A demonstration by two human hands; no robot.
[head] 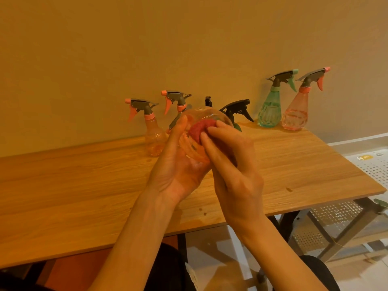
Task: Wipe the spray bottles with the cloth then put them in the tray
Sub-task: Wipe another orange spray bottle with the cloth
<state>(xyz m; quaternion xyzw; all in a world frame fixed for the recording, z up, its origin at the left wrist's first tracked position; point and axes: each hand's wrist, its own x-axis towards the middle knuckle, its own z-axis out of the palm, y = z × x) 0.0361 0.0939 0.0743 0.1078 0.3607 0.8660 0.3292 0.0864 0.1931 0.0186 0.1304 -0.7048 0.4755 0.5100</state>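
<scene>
The person's left hand [178, 162] is cupping a clear, pink-tinted spray bottle [201, 124] above the wooden surface [84, 185], its grip curled round the bottle's body with the thumb lying up the near side. The bottle is lying tipped, its base turned toward the person. The right hand [231, 164] is pressing a red cloth [202, 128] against the bottle's base, its grip pinched together on the cloth, fingertips [212, 131] touching it.

Just beyond the left grip two pink spray bottles are standing: one [152, 131] to its left, another [177, 101] directly behind and partly hidden. Behind the right grip a black trigger head [237, 110] on a green bottle is peeking out, with a second black nozzle [208, 101] beside it. Well to the right of both grips, near the wall, a teal spray bottle [270, 106] and a pink spray bottle [296, 110] are standing upright, just beside each other. A white perforated tray [373, 164] is sitting past the surface's right edge.
</scene>
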